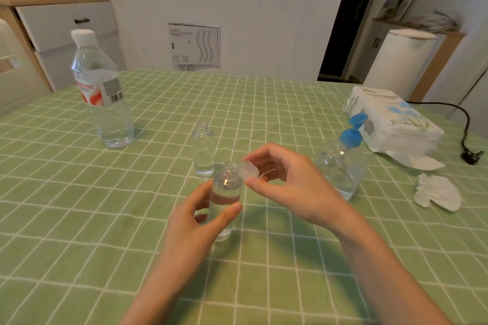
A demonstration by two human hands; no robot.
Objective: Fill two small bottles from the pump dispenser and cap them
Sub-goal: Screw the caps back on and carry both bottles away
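- The near small bottle (pixel 227 192) is upright in the middle of the table, close to the person. Its top is open, and it looks nearly full of clear liquid.
- The left hand (pixel 190 221) holds it, with the thumb on one side and the fingers curled round the other.
- The right hand (pixel 285 182) pinches a little clear cap (pixel 250 170) between thumb and fingertips. The cap is just beside the bottle's neck, not on it yet.
- The far small bottle (pixel 203 150) stands just behind, with no cap. It has only a little liquid at the bottom.
- The pump dispenser (pixel 340 166) with the blue top stands to the right, behind the right hand.
- Farther out are a big water bottle (pixel 103 92) on the far left, a tissue pack (pixel 396 124) on the far right and a crumpled tissue (pixel 435 192) near it.
- What could go wrong:
- The cap may go on crooked. Then it will not turn, or it will leak.
- The cap is small and smooth, so it may slip out and roll away.
- If the left hand tips the open bottle, liquid spills.
- A bump could knock over the far bottle, which is light and open.
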